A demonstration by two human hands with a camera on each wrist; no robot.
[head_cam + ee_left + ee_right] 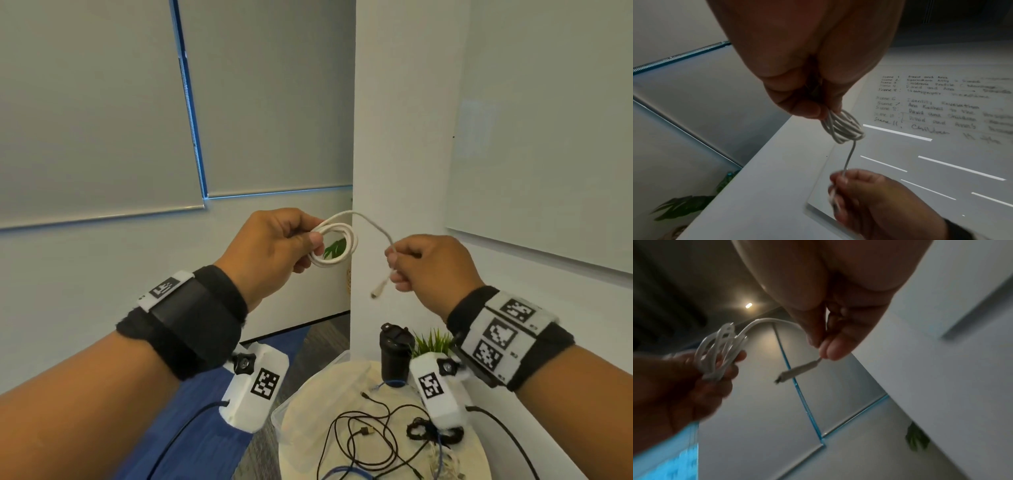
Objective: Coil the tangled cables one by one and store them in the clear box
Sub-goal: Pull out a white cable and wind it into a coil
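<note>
Several loops of the white cable (334, 244) were already gathered in the left hand (274, 248), held up at chest height well above the round table (474, 455); only a short tail remained, running over to the right hand (428, 265). To finish the coil well, I judged that the tail should be laid round in a loop matching the others — or wound across them to bind the bundle — while the left grip stayed firm, so that no loop sprang loose; the connector (378, 290) wanted tucking in rather than dangling.

Left fingers (807, 110) were curled round the coil, thumb and fingertips closing on one side of it; the rest hung free. The right hand was closed too, its thumb and forefinger (835, 350) pinching the cable just above the connector, which stuck out below — the other fingers folded in.

Below, black cables (376, 431) lay tangled on the table; the clear box (301, 404) stood at the table's left edge.
</note>
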